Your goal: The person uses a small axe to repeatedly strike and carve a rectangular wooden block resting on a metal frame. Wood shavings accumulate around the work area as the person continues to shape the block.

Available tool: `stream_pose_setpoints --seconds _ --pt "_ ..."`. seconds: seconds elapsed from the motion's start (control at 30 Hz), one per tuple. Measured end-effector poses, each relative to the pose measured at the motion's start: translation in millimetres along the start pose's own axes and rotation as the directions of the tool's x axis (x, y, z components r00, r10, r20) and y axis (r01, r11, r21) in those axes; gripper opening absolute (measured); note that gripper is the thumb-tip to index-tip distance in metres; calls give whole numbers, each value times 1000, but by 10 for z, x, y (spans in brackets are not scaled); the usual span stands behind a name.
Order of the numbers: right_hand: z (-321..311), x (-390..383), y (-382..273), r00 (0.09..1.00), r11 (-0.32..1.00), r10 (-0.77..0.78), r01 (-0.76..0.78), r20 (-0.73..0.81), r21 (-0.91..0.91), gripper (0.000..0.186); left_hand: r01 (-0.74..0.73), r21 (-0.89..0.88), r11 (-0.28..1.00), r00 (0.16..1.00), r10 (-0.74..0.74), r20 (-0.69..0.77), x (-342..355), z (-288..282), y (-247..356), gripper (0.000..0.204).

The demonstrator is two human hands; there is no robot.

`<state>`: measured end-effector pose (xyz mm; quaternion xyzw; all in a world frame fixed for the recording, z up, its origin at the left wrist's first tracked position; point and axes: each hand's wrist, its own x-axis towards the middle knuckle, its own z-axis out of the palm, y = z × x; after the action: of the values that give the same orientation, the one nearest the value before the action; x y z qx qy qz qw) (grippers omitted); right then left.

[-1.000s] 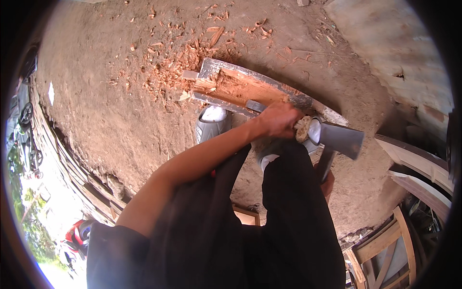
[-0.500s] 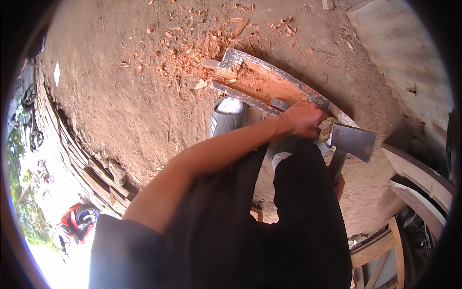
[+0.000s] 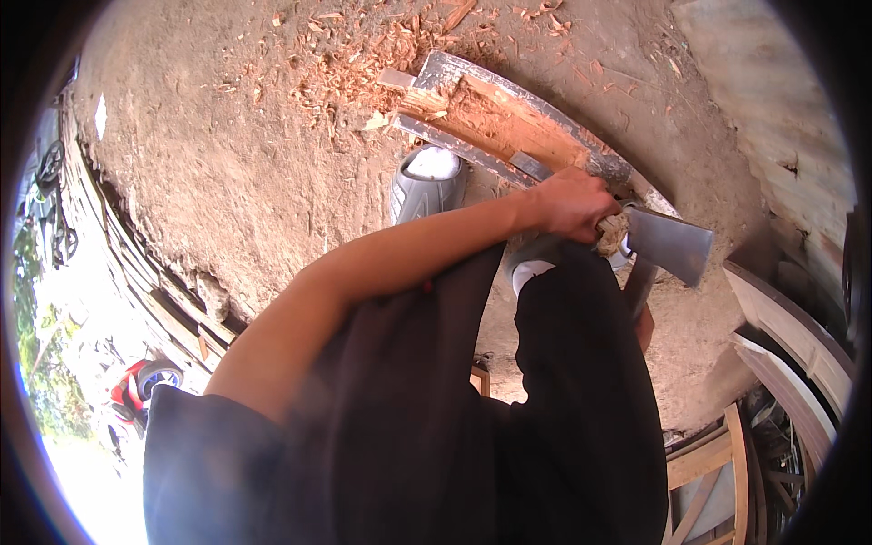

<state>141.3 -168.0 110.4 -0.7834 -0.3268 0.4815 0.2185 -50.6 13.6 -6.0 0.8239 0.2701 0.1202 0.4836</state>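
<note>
Below me a weathered plank (image 3: 495,113) with a hollowed reddish channel lies on the dirt among wood shavings (image 3: 372,50). My left hand (image 3: 577,202) is closed around a chisel, whose steel blade (image 3: 530,165) rests in the channel and whose frayed handle top (image 3: 610,234) shows beside the knuckles. A broad metal hatchet head (image 3: 669,245) sits just right of that handle top. Its handle runs down to my right hand (image 3: 643,327), closed around it and partly hidden by my dark-trousered leg. A grey shoe (image 3: 422,191) stands against the plank's near side.
Stacked boards (image 3: 150,263) line the left, with a red motorbike (image 3: 132,386) outside in bright light. A weathered sheet (image 3: 754,100) lies at the upper right. Curved panels (image 3: 786,331) and a wooden frame (image 3: 699,459) are at the lower right.
The view has shifted, so plank and hands appear higher and farther right. Both hands keep their holds, with the hatchet head still beside the chisel's handle top.
</note>
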Motion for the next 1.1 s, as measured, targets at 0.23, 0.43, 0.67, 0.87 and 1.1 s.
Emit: stream_pose_setpoints --seconds 0.23,0.43,0.67,0.87,1.1 --pt "12 -12 33 1000 1000 3 -3 11 -6 23 10 21 1000 1000 -10 -8 -29 23 6 32" --pt "-17 -63 50 1000 1000 15 -15 18 5 23 -12 -4 1000 1000 12 -22 -49 20 -9 30" --pt "-39 -100 33 999 1000 28 -29 36 10 23 -18 32 999 999 20 -43 -59 42 -36 34" --pt "-10 -124 118 998 999 42 -40 43 -30 24 -98 4 995 994 99 -55 -129 24 -41 37" --pt "3 -146 25 996 997 62 -59 65 -46 24 -107 17 994 994 108 -36 -180 -37 -56 30"
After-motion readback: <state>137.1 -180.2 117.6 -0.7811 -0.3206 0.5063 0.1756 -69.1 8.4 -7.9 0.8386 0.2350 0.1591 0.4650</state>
